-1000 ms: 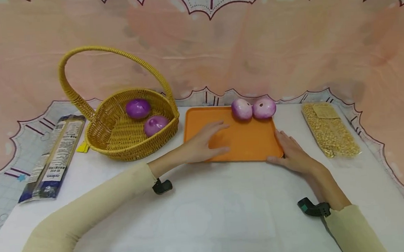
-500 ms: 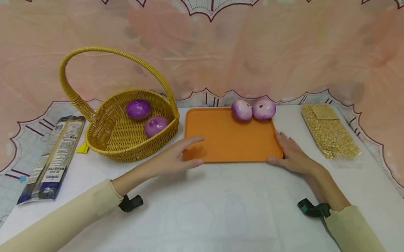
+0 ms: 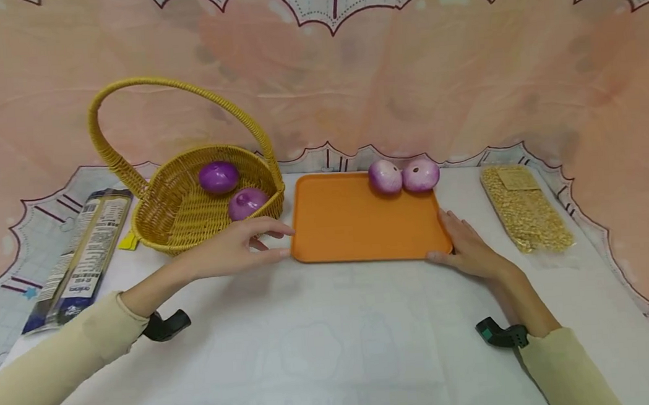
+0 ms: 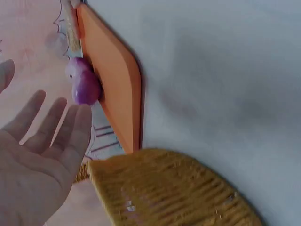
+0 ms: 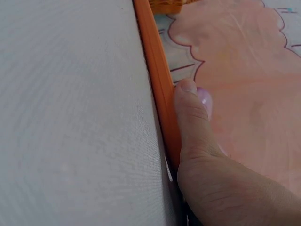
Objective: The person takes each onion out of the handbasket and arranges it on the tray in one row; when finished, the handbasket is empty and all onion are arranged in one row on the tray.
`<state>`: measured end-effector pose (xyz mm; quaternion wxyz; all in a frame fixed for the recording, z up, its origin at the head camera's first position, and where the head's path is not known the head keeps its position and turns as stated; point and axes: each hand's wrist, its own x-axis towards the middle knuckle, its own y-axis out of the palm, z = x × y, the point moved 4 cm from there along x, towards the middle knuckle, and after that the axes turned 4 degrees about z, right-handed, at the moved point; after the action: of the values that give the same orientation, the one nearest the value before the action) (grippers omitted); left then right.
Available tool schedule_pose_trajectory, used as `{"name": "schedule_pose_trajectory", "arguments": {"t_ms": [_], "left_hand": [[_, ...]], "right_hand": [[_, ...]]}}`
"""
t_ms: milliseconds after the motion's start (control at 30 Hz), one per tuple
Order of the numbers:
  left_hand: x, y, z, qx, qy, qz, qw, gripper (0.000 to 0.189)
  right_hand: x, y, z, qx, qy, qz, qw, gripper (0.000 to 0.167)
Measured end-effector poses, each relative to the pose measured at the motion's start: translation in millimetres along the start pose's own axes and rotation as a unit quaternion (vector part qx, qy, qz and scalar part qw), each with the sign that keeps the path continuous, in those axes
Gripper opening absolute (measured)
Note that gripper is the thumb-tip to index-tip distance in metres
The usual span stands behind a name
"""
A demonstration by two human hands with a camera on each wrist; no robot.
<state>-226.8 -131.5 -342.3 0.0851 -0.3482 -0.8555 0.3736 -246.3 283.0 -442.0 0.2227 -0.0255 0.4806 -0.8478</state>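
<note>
While the right hand (image 3: 469, 250) touches the orange tray (image 3: 354, 225) at its near corner, straight-fingered, the left hand (image 3: 229, 250) holds nothing, fingers loosely spread.

The tray lies on the white table (image 3: 311, 346); only the head view shows clearly the onions (image 3: 248, 204) inside the basket (image 3: 182, 214). Two more onions (image 3: 385, 177) sit at the tray's far edge.

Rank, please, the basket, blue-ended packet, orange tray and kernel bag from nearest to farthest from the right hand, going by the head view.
1. Orange tray: edge at the right hand.
2. Kernel bag: to its right.
3. Basket: left, beyond the tray.
4. Blue-ended packet: far left, past the basket.
</note>
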Motion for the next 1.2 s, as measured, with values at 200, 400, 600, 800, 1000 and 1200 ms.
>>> {"name": "schedule_pose_trajectory", "arguments": {"t_ms": [200, 400, 600, 800, 1000, 1200], "left_hand": [[-9.9, -26.0, 6.0, 0.03, -0.035, 0.002, 0.9989, 0.038], [-12.4, -66.1, 19.8, 0.052, -0.034, -0.024, 0.9978, 0.037], [-4.0, -116.7, 44.4, 0.09, -0.063, -0.037, 0.9933, 0.039], [9.7, -141.7, 69.1, 0.13, -0.076, 0.005, 0.9885, 0.05], [23.9, -156.5, 93.8, 0.088, -0.107, -0.002, 0.9904, 0.054], [32.1, -159.8, 115.4, 0.05, -0.104, -0.028, 0.993, 0.055]], "right_hand": [[1.6, 1.5, -0.7, -0.003, -0.001, -0.003, 1.0, 0.105], [1.6, 2.1, 2.8, -0.004, -0.004, 0.0, 1.0, 0.104], [-0.5, -1.5, 4.2, 0.0, 0.0, -0.001, 1.0, 0.105], [-1.8, -0.2, 3.1, 0.001, 0.004, 0.004, 1.0, 0.104], [-2.1, 1.2, 1.4, 0.0, 0.002, 0.005, 1.0, 0.105], [0.0, 1.5, 1.1, -0.003, -0.002, 0.004, 1.0, 0.105]]}}
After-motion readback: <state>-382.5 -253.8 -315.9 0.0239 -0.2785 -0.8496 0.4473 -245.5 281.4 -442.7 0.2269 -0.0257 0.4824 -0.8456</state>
